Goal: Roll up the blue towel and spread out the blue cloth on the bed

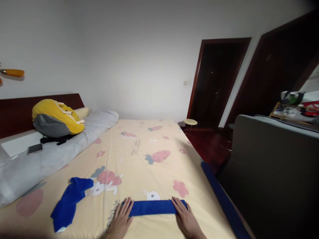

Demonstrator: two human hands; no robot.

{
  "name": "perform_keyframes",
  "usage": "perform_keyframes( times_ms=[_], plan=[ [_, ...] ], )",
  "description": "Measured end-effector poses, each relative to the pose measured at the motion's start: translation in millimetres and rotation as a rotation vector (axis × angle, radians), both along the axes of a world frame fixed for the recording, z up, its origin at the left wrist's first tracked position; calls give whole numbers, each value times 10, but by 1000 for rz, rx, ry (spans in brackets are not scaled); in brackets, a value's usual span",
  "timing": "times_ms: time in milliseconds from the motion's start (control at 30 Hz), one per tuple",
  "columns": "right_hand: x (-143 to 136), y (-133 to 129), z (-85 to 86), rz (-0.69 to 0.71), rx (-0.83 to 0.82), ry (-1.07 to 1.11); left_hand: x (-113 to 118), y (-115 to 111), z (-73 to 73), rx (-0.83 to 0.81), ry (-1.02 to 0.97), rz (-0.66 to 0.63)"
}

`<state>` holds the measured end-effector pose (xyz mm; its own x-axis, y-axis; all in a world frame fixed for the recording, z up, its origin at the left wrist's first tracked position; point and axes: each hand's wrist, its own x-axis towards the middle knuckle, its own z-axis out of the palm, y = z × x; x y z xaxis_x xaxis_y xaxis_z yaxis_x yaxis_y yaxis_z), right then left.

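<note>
- Hands first: your left hand (121,219) and right hand (186,219) lie flat, fingers spread and grasping nothing, pinning each end of the folded blue strip (152,207) at bottom centre so it stays creased.
- Lower left, a crumpled blue cloth (69,202) sits apart on the bedsheet (139,166).
- Upper left, a yellow backpack (56,118) leans on the pillow (45,156).

Single head-worn view, looking forward and down along a bed (139,156) from its near edge. The left hand (121,220) and right hand (186,219) sit closest, at the bottom margin, on a folded blue cloth (152,207). The headboard (15,113) lies at far left, the white wall (139,59) straight ahead, a dark doorway (216,83) at far right
</note>
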<state>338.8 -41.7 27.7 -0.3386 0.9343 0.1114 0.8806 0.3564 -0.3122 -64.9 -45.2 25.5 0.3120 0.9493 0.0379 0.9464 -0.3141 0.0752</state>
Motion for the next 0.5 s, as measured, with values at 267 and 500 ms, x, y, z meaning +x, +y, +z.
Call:
perform_keyframes(
  times_ms=[267, 500],
  plan=[
    [-129, 8, 230, -146, -54, -21, 51, 1, 146, -82, 35, 40],
    [-17, -34, 719, -125, -60, 175, -49, 62, 160, 9, 16, 17]
  ],
)
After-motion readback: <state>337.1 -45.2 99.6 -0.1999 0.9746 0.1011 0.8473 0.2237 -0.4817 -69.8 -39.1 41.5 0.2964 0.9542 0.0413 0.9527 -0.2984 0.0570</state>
